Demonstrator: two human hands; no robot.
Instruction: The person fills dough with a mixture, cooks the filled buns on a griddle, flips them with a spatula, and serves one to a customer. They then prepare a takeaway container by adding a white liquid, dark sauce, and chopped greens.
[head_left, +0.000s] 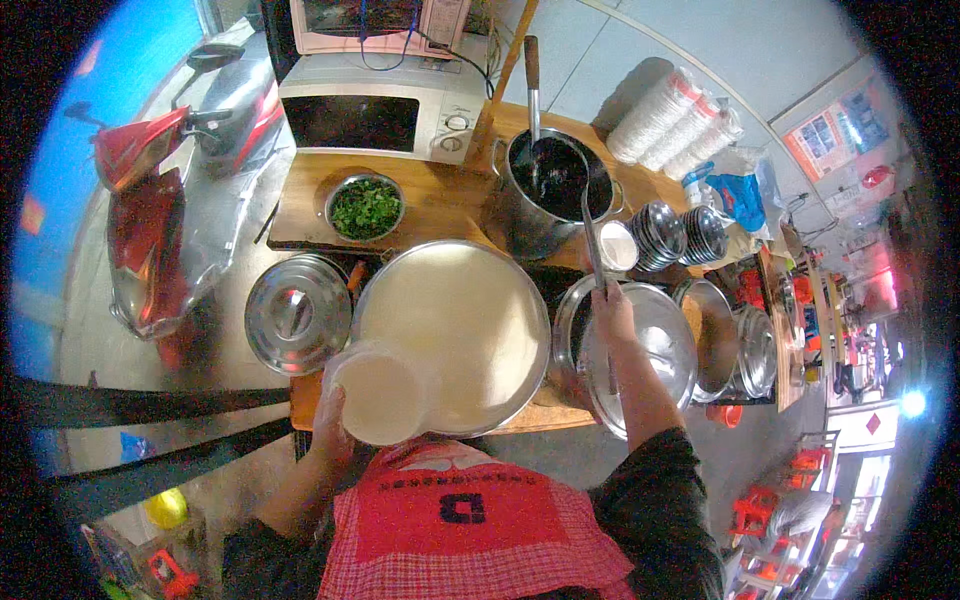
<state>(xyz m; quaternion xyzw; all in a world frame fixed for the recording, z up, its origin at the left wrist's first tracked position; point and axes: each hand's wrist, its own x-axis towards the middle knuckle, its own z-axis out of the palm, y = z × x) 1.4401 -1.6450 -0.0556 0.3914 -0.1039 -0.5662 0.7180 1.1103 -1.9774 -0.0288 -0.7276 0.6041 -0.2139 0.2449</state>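
My left hand (334, 427) holds a round bowl (381, 399) of pale cream-coloured liquid, with thin clear plastic around its rim. The bowl overlaps the near left edge of a wide metal pot (544, 341) filled with similar pale liquid. My right hand (613, 309) grips a long-handled metal ladle (590, 225) by its shaft. The ladle's far end reaches over a tall steel pot (525, 229) of dark liquid; its bowl is not clearly visible. Another ladle with a wooden handle (532, 64) leans in that dark pot. Beneath my right forearm is a tilted shiny metal lid (664, 337).
A bowl of chopped greens (365, 208) stands before a microwave (360, 120). A lidded steel pot (298, 313) is at left. Stacked dark bowls (660, 234), a white cup (619, 246) and wrapped white stacks (652, 120) sit at right. A scooter (146, 247) stands far left.
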